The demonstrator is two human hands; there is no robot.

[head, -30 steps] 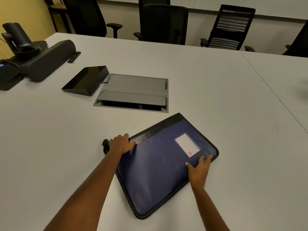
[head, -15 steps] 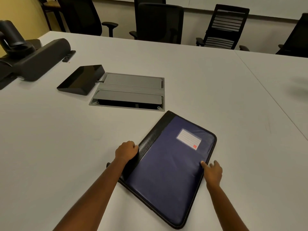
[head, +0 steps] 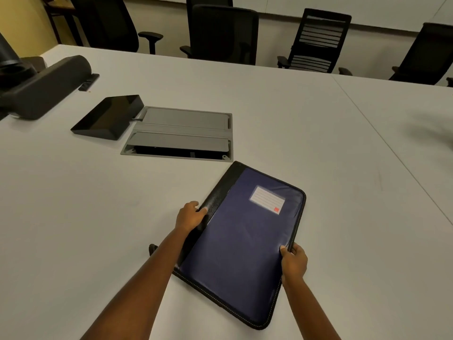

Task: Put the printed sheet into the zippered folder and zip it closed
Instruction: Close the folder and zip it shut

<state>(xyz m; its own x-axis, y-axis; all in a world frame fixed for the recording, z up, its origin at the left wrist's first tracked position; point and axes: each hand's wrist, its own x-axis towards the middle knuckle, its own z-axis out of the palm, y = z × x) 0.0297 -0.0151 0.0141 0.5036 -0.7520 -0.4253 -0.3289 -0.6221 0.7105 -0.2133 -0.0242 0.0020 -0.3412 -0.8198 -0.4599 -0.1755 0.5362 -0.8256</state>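
While the folder (head: pixel 240 241) lies flat on the desk (head: pixel 73 217) between both hands, the left hand (head: pixel 190 217) grips its black spine and the right hand (head: pixel 294 263) pinches its right edge. Since earlier it has turned straighter, the right hand now gripping, not just touching. Its navy cover bears a lined label (head: pixel 267 199).
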